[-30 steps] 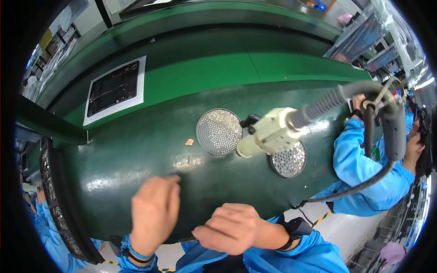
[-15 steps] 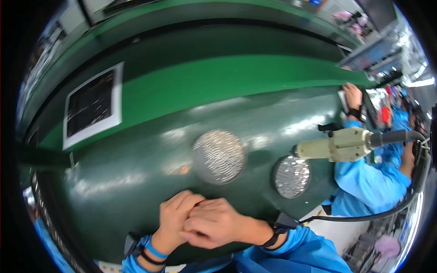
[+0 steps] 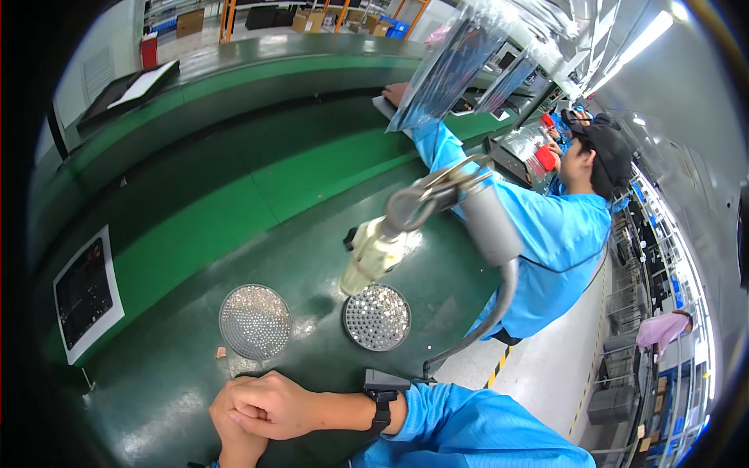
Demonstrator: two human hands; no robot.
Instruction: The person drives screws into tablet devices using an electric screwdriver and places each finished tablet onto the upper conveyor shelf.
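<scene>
At the table's near edge my left hand (image 3: 229,425) and my right hand (image 3: 269,402) are folded together. The right one lies partly over the left, its fingers curled, and no object shows in either. Most of the left fingers are hidden. Just beyond them stands a round dish (image 3: 254,321) of small shiny pieces. To its right is a second round dish (image 3: 378,318) with a dimpled grey surface and shiny pieces. Over that dish's far edge hangs a cream-coloured power tool (image 3: 370,253), apart from my hands, with a hook and a thick grey hose (image 3: 507,292).
A person in blue (image 3: 538,234) sits at the right, one arm stretched to the ledge. Clear plastic bags (image 3: 452,62) hang above that arm. At the left a framed dark sheet (image 3: 87,295) leans on the green ledge (image 3: 234,187). A small tan scrap (image 3: 221,352) lies by the left dish.
The view has swung to the right and up, so the dishes and the tool sit further left. More of the neighbouring person and the room shows. My hands stay folded together.
</scene>
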